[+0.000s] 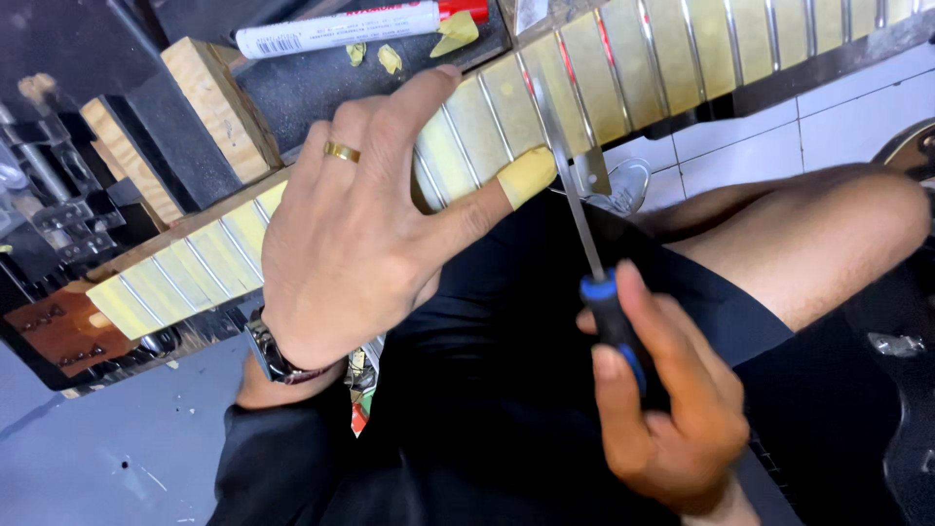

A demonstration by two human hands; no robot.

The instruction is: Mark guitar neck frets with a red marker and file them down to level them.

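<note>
A guitar neck (pixel 672 49) with its fretboard covered in yellowish masking tape between metal frets lies diagonally across my lap. My left hand (pixel 360 224), with a gold ring and a wristwatch, presses down on the fretboard; its thumb tip is wrapped in yellow tape. My right hand (pixel 662 399) grips the black and blue handle of a thin metal file (pixel 565 166). The blade lies across a fret, right beside the taped thumb.
A white marker with a red cap (pixel 360 24) and scraps of yellow tape lie on a dark mat behind the neck. Wooden blocks (pixel 219 107) support the neck at left. White floor tiles (pixel 838 117) show at right, near my bare knee.
</note>
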